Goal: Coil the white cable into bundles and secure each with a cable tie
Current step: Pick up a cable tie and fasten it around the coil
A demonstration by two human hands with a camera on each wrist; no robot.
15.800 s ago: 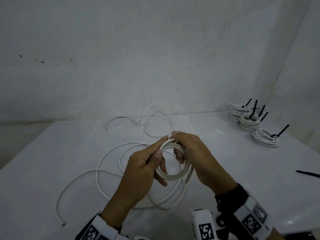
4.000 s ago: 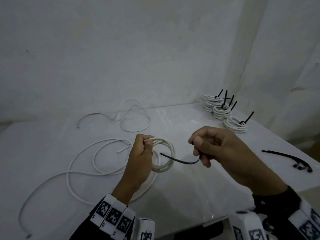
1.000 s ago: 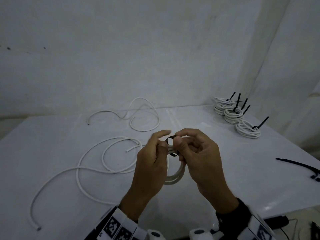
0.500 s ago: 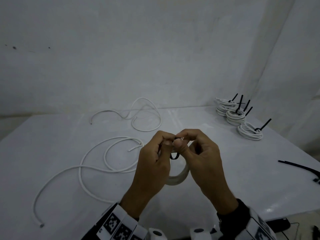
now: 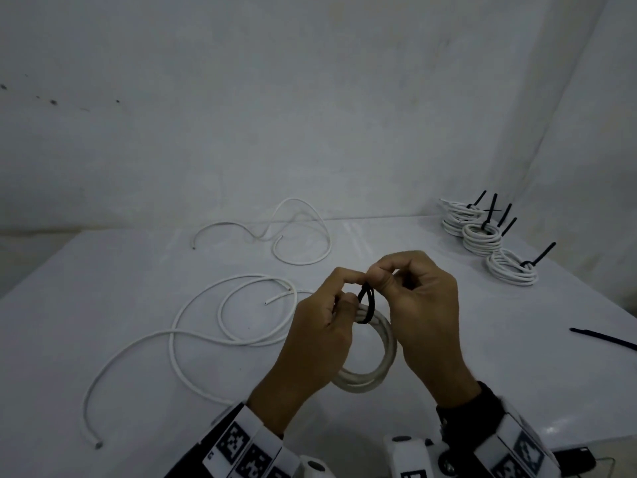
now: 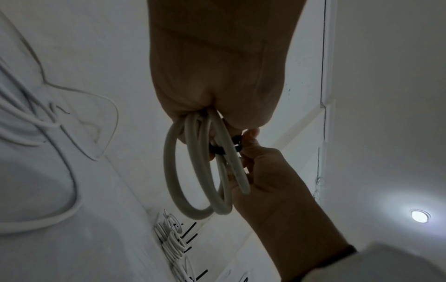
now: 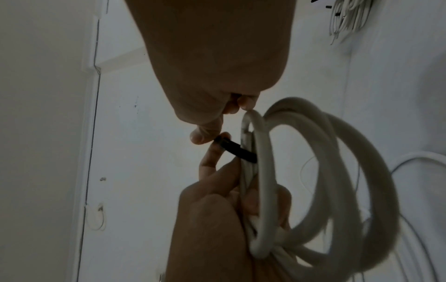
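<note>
Holding the coil (image 5: 374,343) above the surface (image 5: 103,270), the left hand (image 5: 317,336) grips the gathered turns at the top; the right hand (image 5: 424,305) pinches the black tie (image 5: 366,303) looped round them. Judged light and springy, the turns splay where unheld, so the grip belongs just beside the tie. Thin and smooth, the tie is best pinched near its end. Loose cable (image 5: 220,326) lies to the left, finished bundles (image 5: 482,236) far right

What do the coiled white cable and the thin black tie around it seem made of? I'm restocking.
Coiled white cable: looks like a smooth, matte plastic or rubber jacket that bends in round loops without kinking. Thin black tie: likely nylon, a flat dark strip that flexes into a loop.
</note>
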